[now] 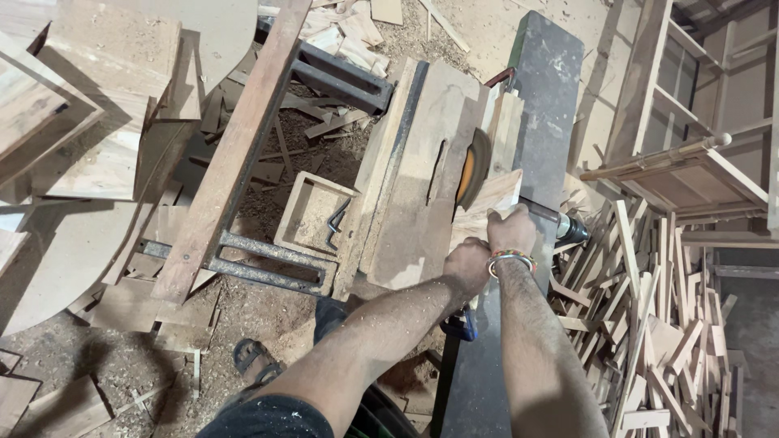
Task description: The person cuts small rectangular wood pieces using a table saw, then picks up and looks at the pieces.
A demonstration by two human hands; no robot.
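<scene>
A flat pale wooden piece [493, 201] lies against a spinning sanding disc [473, 169] with an orange face, mounted beside a long dark metal machine bed [544, 105]. My right hand [511, 231] grips the near edge of that piece, and a beaded bracelet [511, 259] circles the wrist. My left hand [466, 264] is closed on the same piece's near left corner. Both forearms are dusted with sawdust.
A wooden jig table [414, 186] stands left of the disc, and a small open wooden box [312, 215] holds a bent metal key. A pile of offcut sticks [657, 316] lies at right, chair frames [690, 138] behind. Sawdust covers the floor near my sandalled foot [256, 361].
</scene>
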